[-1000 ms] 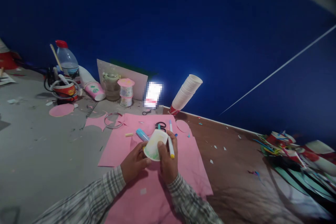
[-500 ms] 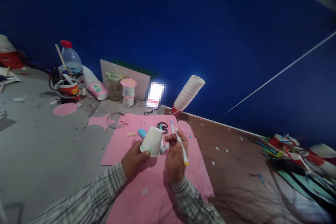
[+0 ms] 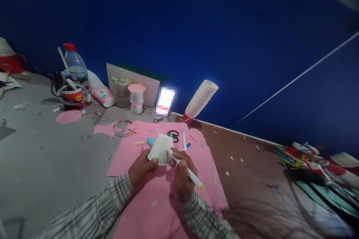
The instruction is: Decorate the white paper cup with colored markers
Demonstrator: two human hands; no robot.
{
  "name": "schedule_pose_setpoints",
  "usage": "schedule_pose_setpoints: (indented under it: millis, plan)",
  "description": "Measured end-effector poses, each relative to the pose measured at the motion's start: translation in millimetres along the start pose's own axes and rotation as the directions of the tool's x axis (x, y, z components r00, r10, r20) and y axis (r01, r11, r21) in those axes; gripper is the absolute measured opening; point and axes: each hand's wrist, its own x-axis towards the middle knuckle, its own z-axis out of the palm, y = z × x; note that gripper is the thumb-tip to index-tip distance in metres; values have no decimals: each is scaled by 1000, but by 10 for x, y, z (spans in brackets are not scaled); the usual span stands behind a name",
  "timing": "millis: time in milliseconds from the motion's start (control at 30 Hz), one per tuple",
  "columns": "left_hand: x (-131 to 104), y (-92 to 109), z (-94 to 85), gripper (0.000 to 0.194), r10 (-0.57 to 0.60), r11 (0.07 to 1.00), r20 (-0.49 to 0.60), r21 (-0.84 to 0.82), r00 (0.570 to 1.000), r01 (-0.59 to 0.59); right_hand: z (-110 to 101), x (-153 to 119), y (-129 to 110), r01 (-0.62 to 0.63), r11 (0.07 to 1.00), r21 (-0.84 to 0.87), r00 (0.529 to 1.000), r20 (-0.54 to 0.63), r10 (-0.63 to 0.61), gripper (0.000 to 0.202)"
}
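Note:
My left hand (image 3: 142,170) holds a white paper cup (image 3: 160,149) by its lower rim, with the wide end downward and tilted. Faint green and yellow marks show on the cup's side. In my right hand (image 3: 184,176) is a white marker (image 3: 191,176) with a yellow end, its tip at the cup's right side. Beneath both hands lies pink paper (image 3: 146,209). Just behind the cup are a light-blue marker cap or pen (image 3: 150,141), partly covered, and black-handled scissors (image 3: 175,136). Another white marker (image 3: 184,140) lies right of the scissors.
A leaning stack of paper cups (image 3: 200,101) stands by the blue wall. Farther left are a decorated cup piece (image 3: 136,99), a glass jar (image 3: 121,93), a bottle (image 3: 76,65) and a red cup of tools (image 3: 73,96). Craft items (image 3: 303,157) crowd the right.
My right hand has turned and brought the marker's tip left to the cup. The marker now slants down to the right. The cup has shifted slightly left in my left hand.

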Motion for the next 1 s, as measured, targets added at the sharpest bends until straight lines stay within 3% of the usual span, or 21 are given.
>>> schedule_pose_setpoints:
  millis: [100, 433, 1000]
  plan:
    - [-5, 3, 5, 47, -3, 1000, -7, -8, 1000, 3, 3, 17, -22, 70, 996, -56, 997, 26, -69, 24]
    - [2, -29, -5, 44, 11, 999, 0, -36, 1000, -11, 14, 8, -15, -24, 999, -45, 1000, -4, 24, 16]
    - [32, -97, -38, 45, 72, 997, -5, -3, 997, -72, 21, 21, 2, -7, 1000, -26, 1000, -6, 6, 15]
